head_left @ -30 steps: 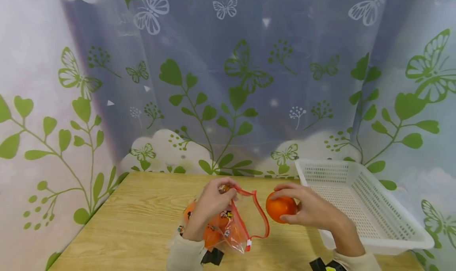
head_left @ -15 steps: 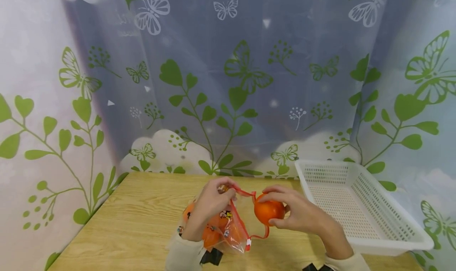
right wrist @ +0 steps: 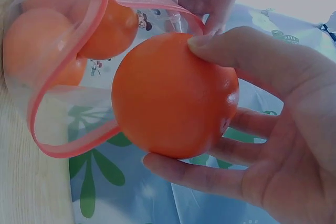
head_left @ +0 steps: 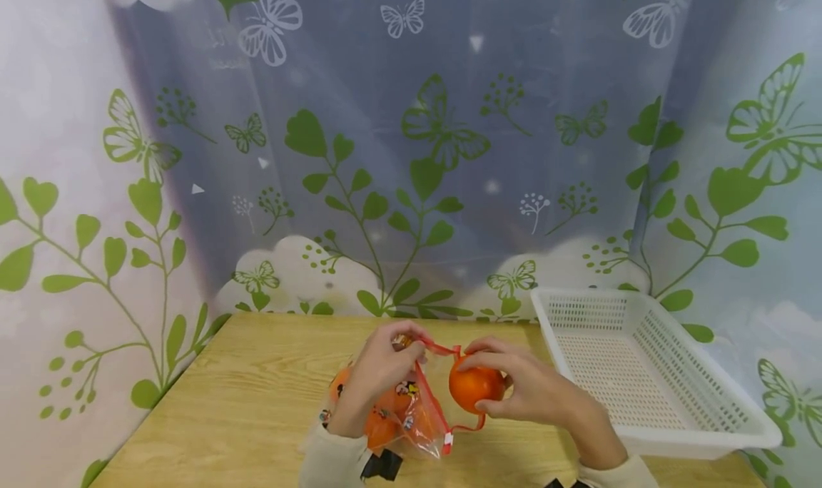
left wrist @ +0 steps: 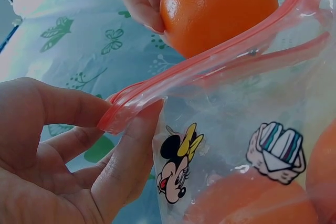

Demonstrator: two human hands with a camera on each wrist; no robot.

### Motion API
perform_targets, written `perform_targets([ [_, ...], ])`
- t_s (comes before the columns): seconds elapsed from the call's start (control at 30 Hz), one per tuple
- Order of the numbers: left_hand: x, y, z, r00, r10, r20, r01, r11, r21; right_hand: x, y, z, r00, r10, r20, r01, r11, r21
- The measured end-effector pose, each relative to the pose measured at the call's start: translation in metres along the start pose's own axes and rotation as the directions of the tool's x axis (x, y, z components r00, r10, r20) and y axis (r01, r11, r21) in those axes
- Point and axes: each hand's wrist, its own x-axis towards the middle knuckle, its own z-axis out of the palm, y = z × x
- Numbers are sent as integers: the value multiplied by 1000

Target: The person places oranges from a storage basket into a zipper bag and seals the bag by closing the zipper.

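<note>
My left hand pinches the red zip edge of a clear plastic zip bag printed with cartoon figures. Several oranges lie inside the bag, which rests on the table. Its red-rimmed mouth gapes toward the right, with a white slider at the near end. An orange is gripped between the thumb and fingers of my right hand, right at the bag's mouth. The right wrist view has this orange in front of the red rim. My left forearm covers part of the bag in the head view.
A white perforated plastic basket stands at the right of the wooden table. Behind the table hangs a curtain printed with leaves and butterflies, which continues along both sides.
My right hand has carried the orange leftward, from beside the bag to its mouth. The left hand keeps its pinch on the rim, almost in the same place.
</note>
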Motion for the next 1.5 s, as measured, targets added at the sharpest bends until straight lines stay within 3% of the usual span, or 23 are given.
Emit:
perform_targets([
  [0.33,-1,0,-1,1000,9,-4,-9,1000,4,5,1,12,999,-37,-9,37,999,0],
  [0.63,-1,0,-1,1000,6,-4,-6,1000,8,10,3,22,1000,-16,-12,15,994,-106],
  [1.0,0,0,-1,1000,0,-8,0,1000,-6,11,2,28,999,-32,-40,25,986,-162],
  [1.5,0,2,-1,1000,-4,-13,4,1000,-8,16,4,39,986,-134,-97,111,971,-213],
])
